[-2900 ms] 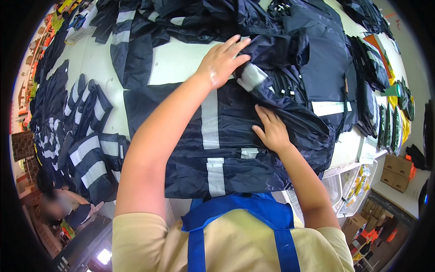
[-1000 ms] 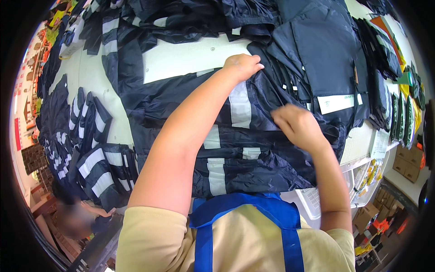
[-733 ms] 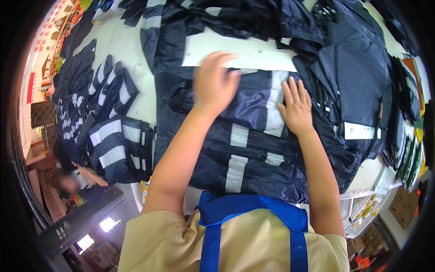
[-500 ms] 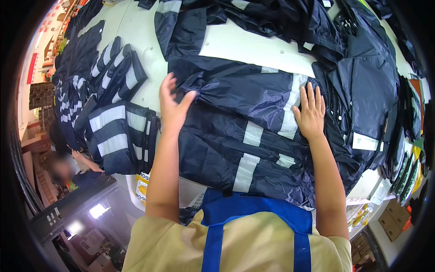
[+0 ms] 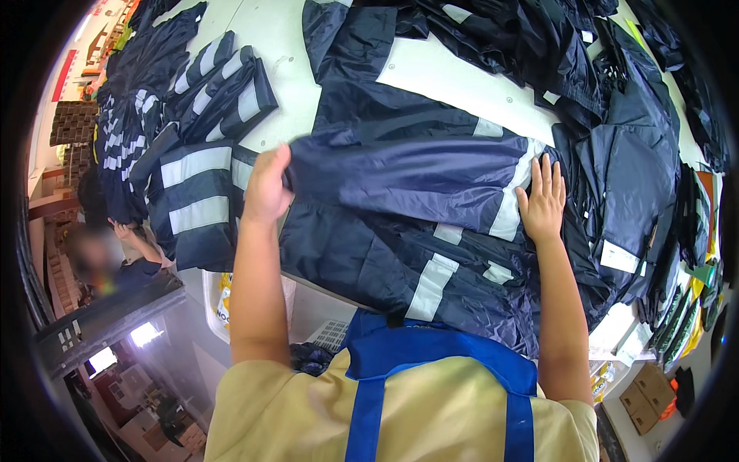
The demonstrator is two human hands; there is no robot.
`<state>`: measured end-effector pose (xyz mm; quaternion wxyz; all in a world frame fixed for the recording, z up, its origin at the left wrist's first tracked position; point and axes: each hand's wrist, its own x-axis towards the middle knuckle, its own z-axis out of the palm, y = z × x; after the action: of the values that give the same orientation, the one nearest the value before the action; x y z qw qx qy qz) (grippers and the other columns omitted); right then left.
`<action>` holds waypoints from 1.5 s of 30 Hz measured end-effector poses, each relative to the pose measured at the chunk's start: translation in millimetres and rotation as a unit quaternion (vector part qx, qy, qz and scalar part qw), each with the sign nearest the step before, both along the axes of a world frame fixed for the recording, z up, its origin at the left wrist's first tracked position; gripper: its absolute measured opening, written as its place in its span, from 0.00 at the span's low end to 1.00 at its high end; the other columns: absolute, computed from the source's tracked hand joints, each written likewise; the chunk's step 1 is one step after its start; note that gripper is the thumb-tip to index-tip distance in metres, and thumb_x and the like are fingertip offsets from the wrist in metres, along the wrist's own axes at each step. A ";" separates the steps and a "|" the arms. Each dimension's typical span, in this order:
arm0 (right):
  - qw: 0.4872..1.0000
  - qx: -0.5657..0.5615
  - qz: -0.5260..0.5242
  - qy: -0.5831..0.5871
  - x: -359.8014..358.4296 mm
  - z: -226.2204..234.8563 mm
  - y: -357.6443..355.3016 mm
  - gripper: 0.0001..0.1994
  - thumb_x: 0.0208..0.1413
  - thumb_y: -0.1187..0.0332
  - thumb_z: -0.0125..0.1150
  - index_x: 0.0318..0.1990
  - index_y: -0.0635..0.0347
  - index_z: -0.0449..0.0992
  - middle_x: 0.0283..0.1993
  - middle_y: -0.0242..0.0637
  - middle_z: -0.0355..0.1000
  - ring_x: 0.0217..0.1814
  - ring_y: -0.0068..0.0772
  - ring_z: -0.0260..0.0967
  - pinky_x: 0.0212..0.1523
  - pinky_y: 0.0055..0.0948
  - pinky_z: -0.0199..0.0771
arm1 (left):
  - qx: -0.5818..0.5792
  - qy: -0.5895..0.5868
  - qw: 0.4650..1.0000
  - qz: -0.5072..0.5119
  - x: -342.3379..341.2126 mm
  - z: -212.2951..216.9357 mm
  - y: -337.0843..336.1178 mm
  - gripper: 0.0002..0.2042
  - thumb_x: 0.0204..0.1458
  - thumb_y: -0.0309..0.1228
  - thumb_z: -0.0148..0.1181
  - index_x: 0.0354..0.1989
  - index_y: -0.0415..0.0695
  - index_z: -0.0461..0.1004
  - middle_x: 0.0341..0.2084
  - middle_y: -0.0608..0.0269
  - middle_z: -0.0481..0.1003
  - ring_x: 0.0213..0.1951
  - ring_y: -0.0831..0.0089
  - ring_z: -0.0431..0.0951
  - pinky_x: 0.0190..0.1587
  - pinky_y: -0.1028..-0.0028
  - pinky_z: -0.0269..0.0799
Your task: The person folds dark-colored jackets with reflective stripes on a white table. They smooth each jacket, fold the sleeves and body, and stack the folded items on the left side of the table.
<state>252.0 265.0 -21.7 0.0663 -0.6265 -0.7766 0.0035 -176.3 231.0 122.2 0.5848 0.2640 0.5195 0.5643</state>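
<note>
The navy rain jacket point(image 5: 400, 200) w/ grey shiny stripes lay spread on the white surface point(image 5: 454, 77), right in front of the person. The left hand point(image 5: 265, 189) had its grip clamped on the jacket's left edge. The right hand point(image 5: 541, 202) lay flat on the jacket by a stripe, fingers apart. Folded jackets point(image 5: 196, 196) sat just to the left.

Bright, even overhead light fills the frame, with soft, faint shadows. The white table point(image 5: 462, 73) glares slightly at the top. Fisheye bending curves the edges into a black rim. The lower left sits dimmer and hazy, with one small glowing lamp point(image 5: 144, 334).
</note>
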 end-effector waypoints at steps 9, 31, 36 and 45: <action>1.000 0.020 0.005 -0.002 2.2 -2.4 -0.2 0.32 0.54 0.55 0.58 0.65 0.53 0.58 0.72 0.38 0.49 0.74 0.46 0.41 0.70 0.44 0.42 | -0.174 0.303 0.876 -0.331 -21.8 -43.0 16.9 0.23 0.54 0.49 0.57 0.41 0.36 0.73 0.33 0.62 0.77 0.34 0.71 0.76 0.38 0.74 0.71; 1.000 0.017 -0.001 0.015 -0.9 -1.4 -0.1 0.32 0.53 0.55 0.58 0.65 0.51 0.60 0.72 0.36 0.50 0.74 0.44 0.42 0.70 0.43 0.44 | -0.075 -0.115 0.936 -0.323 65.9 -79.8 -37.9 0.09 0.61 0.34 0.49 0.46 0.45 0.67 0.47 0.55 0.73 0.56 0.59 0.69 0.58 0.60 0.65; 1.000 0.022 -0.004 0.019 3.2 -1.3 -2.4 0.32 0.52 0.54 0.59 0.64 0.50 0.60 0.71 0.35 0.50 0.74 0.44 0.43 0.70 0.43 0.44 | -0.125 -0.306 0.901 -0.280 84.6 -89.9 -98.8 0.29 0.49 0.23 0.59 0.63 0.47 0.60 0.63 0.56 0.58 0.61 0.58 0.63 0.56 0.55 0.67; 0.999 0.025 -0.002 0.020 2.0 0.7 -0.7 0.32 0.52 0.53 0.58 0.65 0.49 0.60 0.71 0.35 0.51 0.74 0.45 0.44 0.70 0.43 0.44 | 0.109 0.306 0.878 -0.352 133.6 -63.8 -80.8 0.15 0.40 0.13 0.53 0.36 0.42 0.76 0.33 0.65 0.74 0.40 0.72 0.75 0.43 0.77 0.69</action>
<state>254.0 264.3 -21.0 0.0976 -0.6258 -0.7738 -0.0038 -42.7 150.3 58.4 0.5238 0.6514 0.4805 0.2654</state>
